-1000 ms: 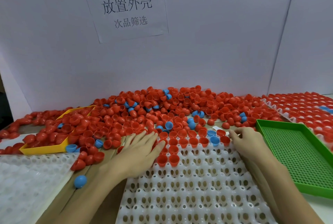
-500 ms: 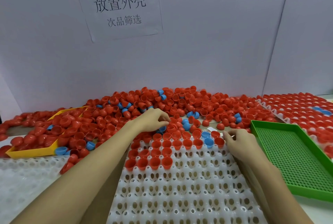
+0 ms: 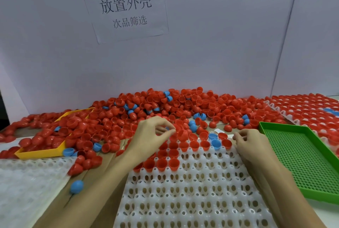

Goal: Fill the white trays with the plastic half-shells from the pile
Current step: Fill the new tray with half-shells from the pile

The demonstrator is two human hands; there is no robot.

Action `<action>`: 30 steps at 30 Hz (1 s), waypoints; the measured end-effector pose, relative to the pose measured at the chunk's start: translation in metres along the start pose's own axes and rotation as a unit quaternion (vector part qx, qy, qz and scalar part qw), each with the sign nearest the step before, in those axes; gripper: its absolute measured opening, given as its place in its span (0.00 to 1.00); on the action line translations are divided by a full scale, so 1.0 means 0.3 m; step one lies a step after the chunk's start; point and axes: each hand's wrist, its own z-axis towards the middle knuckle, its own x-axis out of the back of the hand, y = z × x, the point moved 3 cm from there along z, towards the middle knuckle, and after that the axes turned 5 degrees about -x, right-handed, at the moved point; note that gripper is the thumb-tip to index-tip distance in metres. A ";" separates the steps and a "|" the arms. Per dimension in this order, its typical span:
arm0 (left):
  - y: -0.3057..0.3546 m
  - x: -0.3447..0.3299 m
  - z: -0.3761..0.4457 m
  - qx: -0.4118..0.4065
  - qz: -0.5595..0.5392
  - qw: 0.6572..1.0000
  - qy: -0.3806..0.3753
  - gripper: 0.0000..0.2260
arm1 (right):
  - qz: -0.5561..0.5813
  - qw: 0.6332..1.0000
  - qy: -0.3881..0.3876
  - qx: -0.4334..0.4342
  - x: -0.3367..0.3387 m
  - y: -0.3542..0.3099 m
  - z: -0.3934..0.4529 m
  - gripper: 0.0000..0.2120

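Both hands over white tray (image 3: 192,200): left hand (image 3: 152,136) fingers curled, right hand (image 3: 249,143) likewise.

You are looking at an evenly and softly lit scene with only faint shadows under the forearms, wide-angle bending at the edges that bows the wall seams, mild softness over the far pile (image 3: 165,110), and slight blur on the left hand (image 3: 148,136).
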 end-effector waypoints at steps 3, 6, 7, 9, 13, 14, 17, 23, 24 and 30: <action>0.047 0.013 -0.111 -0.029 0.006 0.999 0.013 0.03 | 0.017 0.999 0.041 0.018 0.016 -0.032 -0.021 0.09; 0.069 0.025 -0.156 -0.043 0.021 0.998 0.031 0.04 | 0.106 0.993 0.016 0.058 0.037 -0.101 -0.064 0.05; 0.075 0.028 -0.159 -0.050 0.029 0.998 0.037 0.03 | 0.146 0.986 -0.010 0.082 0.046 -0.126 -0.084 0.04; 0.081 0.033 -0.164 -0.053 0.029 0.997 0.049 0.03 | 0.219 0.959 -0.114 0.142 0.058 -0.181 -0.134 0.07; 0.100 0.038 -0.181 -0.057 0.009 0.996 0.063 0.03 | 0.272 0.862 -0.370 0.214 0.025 -0.277 -0.252 0.22; 0.106 0.036 -0.188 -0.062 0.007 0.996 0.062 0.03 | 0.268 0.853 -0.389 0.223 0.012 -0.289 -0.270 0.23; 0.121 0.030 -0.202 -0.060 0.003 0.997 0.053 0.01 | 0.265 0.861 -0.360 0.243 -0.001 -0.310 -0.295 0.17; 0.107 0.023 -0.204 0.016 -0.049 0.998 0.024 0.03 | 0.294 0.855 -0.356 0.237 0.015 -0.308 -0.293 0.15; 0.102 0.020 -0.206 0.032 -0.059 0.998 0.014 0.03 | 0.293 0.856 -0.354 0.235 0.013 -0.308 -0.295 0.15; 0.114 -0.017 -0.219 0.159 -0.272 0.948 -0.040 0.10 | 0.305 0.855 -0.354 0.227 0.007 -0.321 -0.309 0.18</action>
